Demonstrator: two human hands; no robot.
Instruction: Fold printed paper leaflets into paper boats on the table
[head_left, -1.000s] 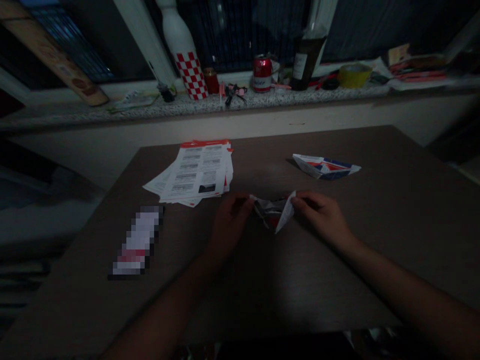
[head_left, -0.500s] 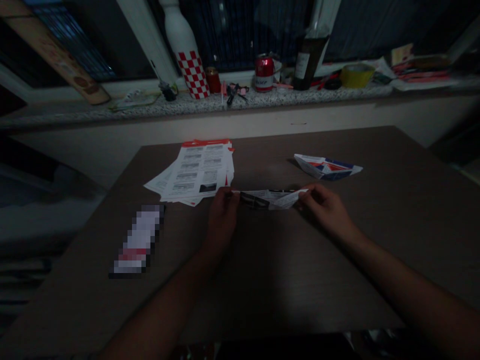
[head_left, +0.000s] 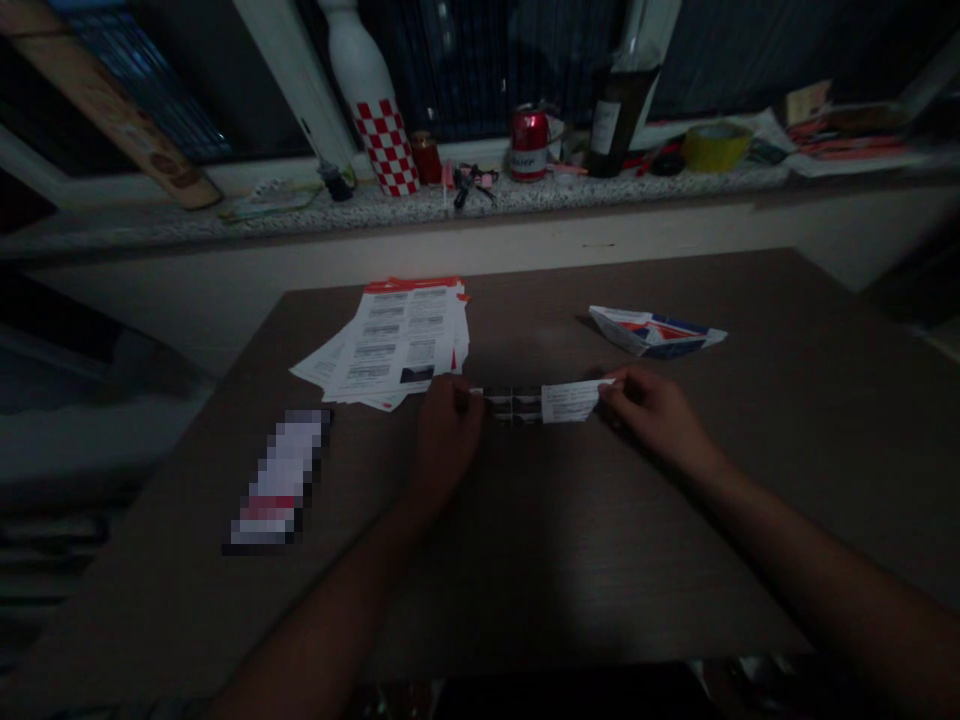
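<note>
A folded paper boat (head_left: 551, 402), printed with text and dark pictures, is stretched between my hands above the table. My left hand (head_left: 452, 425) pinches its left tip, and my right hand (head_left: 649, 402) pinches its right tip between thumb and fingers. Its long printed side faces me, and I cannot see its inside. Behind my right hand a finished-looking paper boat (head_left: 656, 335) in white, blue and red rests on the table. Beyond my left hand lies a stack of printed sheets (head_left: 397, 340) with an orange top edge.
A phone (head_left: 281, 480) with a blurred screen lies on the brown table (head_left: 525, 570) at left. Along the granite windowsill (head_left: 405, 215) stand a white bottle with red checks (head_left: 382, 140), a red can (head_left: 529, 145), a dark bottle (head_left: 611, 125) and yellow tape (head_left: 716, 148).
The paper between my hands has turned so that its flat side shows; half a second ago its opening and slanted folds were visible. Both hands keep hold of the tips.
</note>
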